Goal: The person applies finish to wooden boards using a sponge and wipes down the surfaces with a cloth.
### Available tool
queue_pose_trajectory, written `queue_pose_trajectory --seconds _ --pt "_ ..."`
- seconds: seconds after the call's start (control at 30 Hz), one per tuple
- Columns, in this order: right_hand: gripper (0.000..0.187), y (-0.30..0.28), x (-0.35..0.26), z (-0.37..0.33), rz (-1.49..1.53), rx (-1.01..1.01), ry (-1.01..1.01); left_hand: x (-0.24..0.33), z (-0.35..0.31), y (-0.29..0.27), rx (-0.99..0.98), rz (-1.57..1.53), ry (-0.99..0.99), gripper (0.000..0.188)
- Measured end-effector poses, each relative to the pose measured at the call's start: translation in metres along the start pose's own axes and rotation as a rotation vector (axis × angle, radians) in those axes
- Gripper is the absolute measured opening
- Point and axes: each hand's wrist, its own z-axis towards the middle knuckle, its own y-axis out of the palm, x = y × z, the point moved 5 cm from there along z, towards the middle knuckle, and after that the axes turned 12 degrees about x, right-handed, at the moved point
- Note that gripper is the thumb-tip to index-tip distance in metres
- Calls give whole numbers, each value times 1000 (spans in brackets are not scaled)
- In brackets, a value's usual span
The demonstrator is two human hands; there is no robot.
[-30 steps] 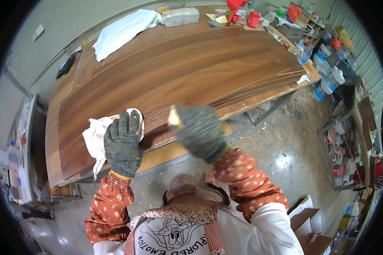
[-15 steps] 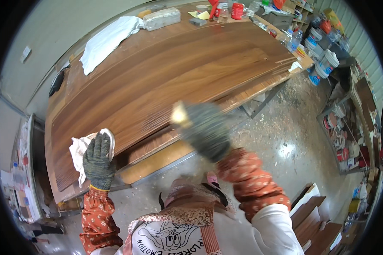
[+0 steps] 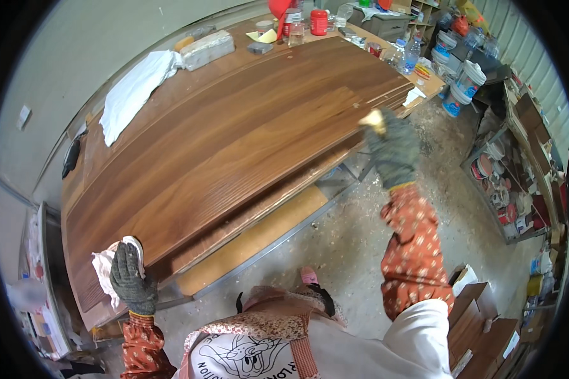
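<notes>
My left hand (image 3: 131,281), in a dark grey knit glove, lies with outstretched fingers on a bunched white cloth (image 3: 102,268) at the near left corner of a brown wood-grain panel (image 3: 221,151). Beside those fingers shows a curved pale rim (image 3: 134,245); what it belongs to is hidden. Out at the panel's right front edge is my right hand (image 3: 395,148), gloved alike and blurred by motion. Its fingers are closed round a small pale yellow piece (image 3: 373,121) whose kind I cannot make out. Whether that piece touches the panel is unclear.
Along the table's back lie a white sheet (image 3: 136,91) and a pale wrapped block (image 3: 207,50). A red jar (image 3: 318,23) and clear bottles (image 3: 412,55) stand farther right. Stacked buckets (image 3: 464,85) and a rack of cans (image 3: 499,183) flank the floor, with brown boards (image 3: 480,322) below.
My right hand has swept to the right and away from me along the panel's front edge with the pale yellow piece. My left hand stays on the cloth. The whole view has shifted a little.
</notes>
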Motion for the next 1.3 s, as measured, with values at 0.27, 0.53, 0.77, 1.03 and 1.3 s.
queue_pose_trajectory --seconds 0.27,0.53,0.77,1.03,1.3 --pt "47 -3 -109 -40 328 -197 -293 117 52 27 50 62 74 47" --pt "52 17 96 25 -25 -198 139 255 133 74 -8 -72 260 59" --pt "41 -7 123 -43 268 32 533 398 217 130 145 -147 360 63" --pt "18 -9 93 -37 734 184 634 417 241 146 100 -251 290 54" --pt "35 17 -17 -9 874 29 502 210 105 62 102 -303 -9 58"
